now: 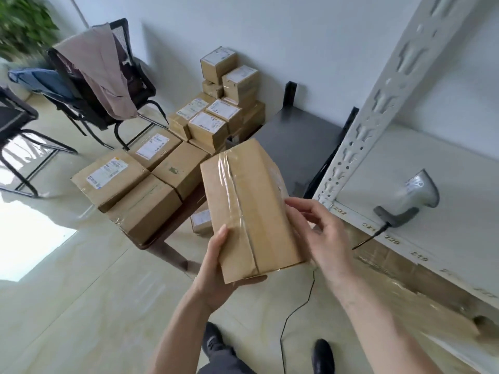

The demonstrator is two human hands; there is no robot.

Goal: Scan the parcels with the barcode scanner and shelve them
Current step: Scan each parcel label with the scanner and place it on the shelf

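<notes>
Head view is showing a person standing w/ both hands on one cardboard parcel (248,209), held up in mid-air between a low table and a white shelf unit. Left hand (218,276) is cupping the near bottom corner from underneath, thumb lying up along the left face, fingers wrapping under the end. Right hand (321,233) is gripping the right side, fingers curling over the edge near the top face. Parcel is plain brown, clear tape running lengthwise down the middle; no label is showing on the faces in view. It's tilting away from the camera, long axis pointing toward the table.

Barcode scanner (410,201) is lying on the white shelf (459,225) to the right, well apart from both hands, grey handle pointing left, its black cable (294,311) trailing off the shelf edge and down to the floor. Number stickers are running along the shelf's front lip. White perforated upright (383,109) is rising beside it.

More parcels (172,163) are sitting stacked on the dark low table (178,225), many w/ white labels facing up; smaller ones are piling higher at the back by the wall. One small box is sitting on the floor under the table edge. Black chair (113,85) w/ a pinkish garment draped over it is standing at left. Dark shoes are showing at the bottom.
</notes>
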